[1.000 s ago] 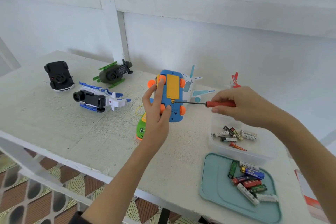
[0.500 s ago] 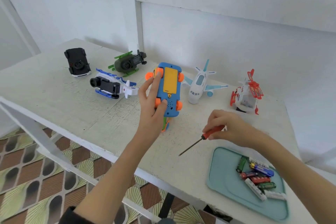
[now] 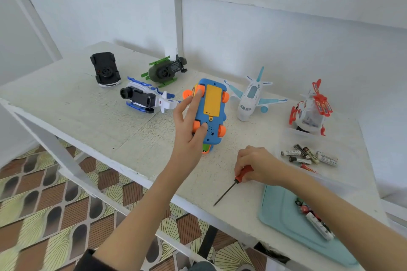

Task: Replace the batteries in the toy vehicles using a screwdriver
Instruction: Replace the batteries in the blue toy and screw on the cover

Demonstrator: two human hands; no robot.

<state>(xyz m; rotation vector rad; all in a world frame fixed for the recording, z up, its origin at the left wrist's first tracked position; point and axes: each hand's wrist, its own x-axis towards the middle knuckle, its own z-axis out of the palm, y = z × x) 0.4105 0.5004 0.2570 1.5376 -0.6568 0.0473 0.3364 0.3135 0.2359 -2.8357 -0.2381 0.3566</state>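
Screwdriver point(image 3: 235, 180) lowered to table point(image 3: 88, 112) — handle half-hidden by right hand point(image 3: 257, 165)

Bright, even daylight, soft and diffuse; the toys cast only faint shadows on the pale worktop point(image 3: 92, 114). Wide-angle bending curves the edges, and the lower corners and near forearms smear with blur

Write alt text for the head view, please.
The left hand holds a blue toy car upright, underside and yellow battery cover facing the camera, while the right hand grips a red-handled screwdriver low over the white table.
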